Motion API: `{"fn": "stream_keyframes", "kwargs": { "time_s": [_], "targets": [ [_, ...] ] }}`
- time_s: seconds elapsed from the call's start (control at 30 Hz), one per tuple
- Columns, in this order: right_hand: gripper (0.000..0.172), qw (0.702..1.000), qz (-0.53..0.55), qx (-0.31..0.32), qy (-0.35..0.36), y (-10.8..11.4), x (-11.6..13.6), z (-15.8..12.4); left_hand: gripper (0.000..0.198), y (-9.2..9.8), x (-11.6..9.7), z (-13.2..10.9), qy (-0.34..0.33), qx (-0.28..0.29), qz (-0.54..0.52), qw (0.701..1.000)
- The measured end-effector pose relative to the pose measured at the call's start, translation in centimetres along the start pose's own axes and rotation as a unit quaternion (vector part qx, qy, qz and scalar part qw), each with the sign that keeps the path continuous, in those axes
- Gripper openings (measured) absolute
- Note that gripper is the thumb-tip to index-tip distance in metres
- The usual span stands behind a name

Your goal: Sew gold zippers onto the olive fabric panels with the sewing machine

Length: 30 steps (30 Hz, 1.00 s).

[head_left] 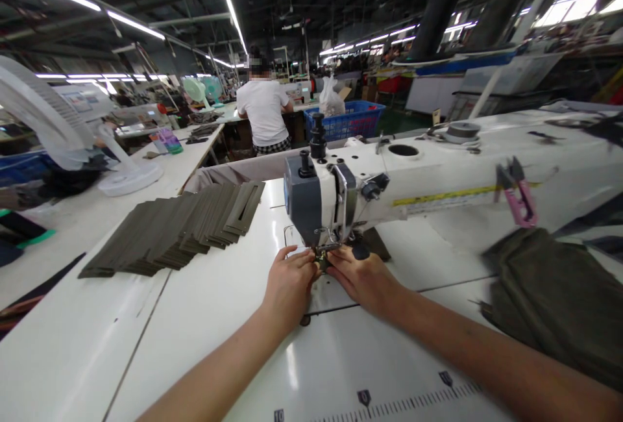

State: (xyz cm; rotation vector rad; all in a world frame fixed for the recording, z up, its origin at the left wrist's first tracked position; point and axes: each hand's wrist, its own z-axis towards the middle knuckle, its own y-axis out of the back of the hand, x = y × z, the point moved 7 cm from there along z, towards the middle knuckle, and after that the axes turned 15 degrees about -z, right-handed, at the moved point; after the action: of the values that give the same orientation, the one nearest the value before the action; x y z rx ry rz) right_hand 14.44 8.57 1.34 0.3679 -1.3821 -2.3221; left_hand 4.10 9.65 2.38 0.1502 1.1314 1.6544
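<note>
A white and grey sewing machine stands in front of me, its needle area between my hands. My left hand is at the left of the presser foot, fingers close together on a small dark olive fabric piece. From the right, my right hand has its fingertips on the same piece; most of it is hidden under the fingers and the foot. A dark flat fabric piece shows behind the right hand, and I cannot tell whether it is joined to the held one.
A long fanned stack of olive fabric pieces lies on the left of the white table. More olive fabric is heaped at right. Pink thread snips hang on the machine arm. A white fan stands left; a person sits ahead.
</note>
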Motion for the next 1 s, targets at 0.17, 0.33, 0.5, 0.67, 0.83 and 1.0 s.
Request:
{"fn": "stream_keyframes", "kwargs": {
  "time_s": [0.17,0.33,0.5,0.67,0.83,1.0],
  "targets": [
    [0.014,1.000,-0.003,0.001,-0.012,-0.3,0.0,0.1,0.012,0.0,-0.1,-0.1,0.010,-0.002,0.009,1.000],
    [0.012,1.000,-0.014,0.002,-0.017,-0.6,0.0,0.3,0.010,0.0,0.0,-0.1,0.024,-0.005,0.025,0.999],
    [0.022,0.998,-0.058,0.018,0.013,0.4,-2.4,-0.4,0.010,0.6,0.0,-0.1,0.031,-0.007,0.044,0.999],
    [0.013,0.987,-0.148,0.041,-0.049,2.9,-3.8,-3.6,0.019,0.5,-4.7,-1.0,-0.006,0.015,0.049,0.999],
    [0.019,0.986,0.111,0.082,-0.097,4.5,2.1,-8.4,0.028,-2.2,-8.7,-2.3,-0.104,0.122,-0.011,0.987],
    [0.036,0.762,0.526,0.244,-0.288,1.9,4.7,-11.5,0.024,-1.1,-6.2,-1.9,0.064,0.063,-0.175,0.980]
  ]
}}
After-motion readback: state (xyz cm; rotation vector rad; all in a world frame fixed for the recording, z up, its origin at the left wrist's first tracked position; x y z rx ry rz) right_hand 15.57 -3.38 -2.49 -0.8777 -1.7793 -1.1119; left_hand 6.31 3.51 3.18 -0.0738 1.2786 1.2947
